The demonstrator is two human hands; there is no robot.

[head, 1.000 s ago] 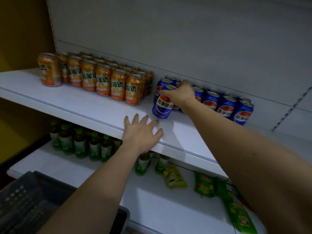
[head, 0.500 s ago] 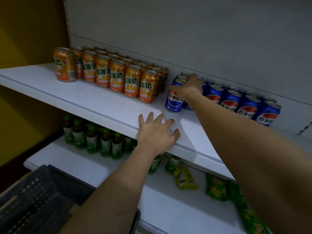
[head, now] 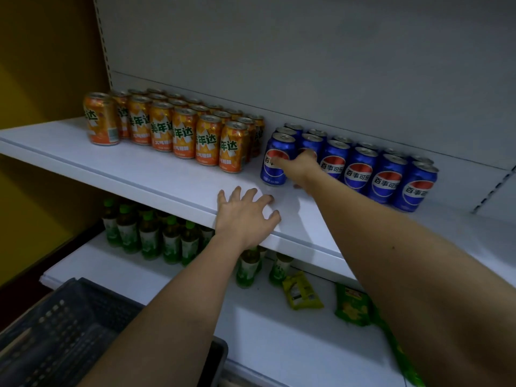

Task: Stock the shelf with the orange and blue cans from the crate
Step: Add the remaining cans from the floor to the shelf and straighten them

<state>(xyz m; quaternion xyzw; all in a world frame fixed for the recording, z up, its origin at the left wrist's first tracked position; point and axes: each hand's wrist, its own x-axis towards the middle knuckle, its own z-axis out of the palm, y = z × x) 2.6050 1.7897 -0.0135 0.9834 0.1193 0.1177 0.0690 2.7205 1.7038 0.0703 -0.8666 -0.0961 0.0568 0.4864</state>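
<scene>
At the lower left corner of the frame sat a dark plastic crate (head: 64,328), only partly in view, its inside too dim to read. Above it, in the upper left, a block of orange cans (head: 178,127) stood upright in rows on the white shelf (head: 145,174), with one can set slightly apart at the left end of the front row. Below that shelf, left of centre, green-capped bottles (head: 150,236) stood in a cluster on a lower shelf (head: 173,286).

Near the middle of the frame the left hand (head: 245,216) lay palm down on the front edge of the white shelf, fingers spread apart and slightly bent, holding nothing.

Just right of the orange block stood the end blue can (head: 275,160), upright and a little forward of its row. The right hand (head: 300,167) reached in from the lower right; its thumb lay across the front of this can, and the other fingers went behind or between the cans, so whether they were clamped on it could not be told.

Further right, the other blue cans (head: 388,174) stood upright in rows running toward the right edge, touching one another. At the lower centre and right, yellow and green snack packets (head: 351,305) lay flat on the lower shelf.
</scene>
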